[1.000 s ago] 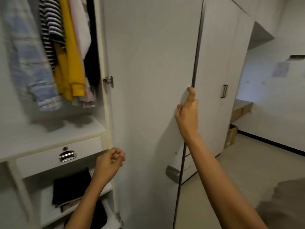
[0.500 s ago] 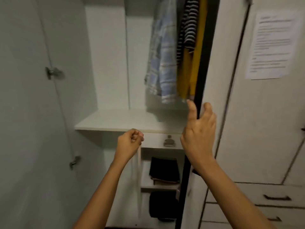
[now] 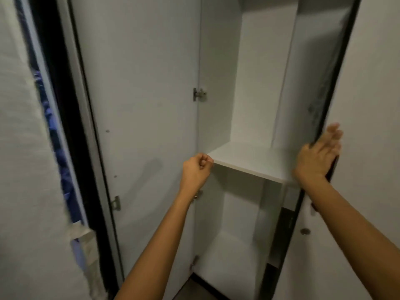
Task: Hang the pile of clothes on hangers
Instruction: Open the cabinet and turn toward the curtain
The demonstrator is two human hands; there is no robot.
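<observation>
At the open wardrobe, the left hand (image 3: 198, 167) is curled into a fist with nothing in it, knuckles right at the front left corner of the white shelf (image 3: 253, 159). Whether it touches the board cannot be told. The right hand (image 3: 318, 156) lies flat against the dark edge of the right door (image 3: 372, 126). Its fingers (image 3: 334, 132) are straight, close together, pointing up and slightly right, and blurred. That door stands upright, its long edge running top to bottom and leaning a little in the wide view. Opposite, the left door (image 3: 140, 105) is swung wide, with a metal hinge (image 3: 199, 94) at its inner edge above the shelf. Below the right forearm a sliver of a drawer front (image 3: 290, 198) shows past the door edge, with something dark beneath it.

Half a second ago the hanging clothes, a pale blue checked shirt, a striped top and a yellow one, hung with their long axis vertical in the upper right of the opening. Now none of them shows, and the right door's edge stands across that part. The folded dark pile under the drawer is all but covered too. The left fist has kept its shape. Far left, a narrow vertical gap holds a strip of crumpled blue material (image 3: 54, 135); whether it is clothing cannot be told.
</observation>
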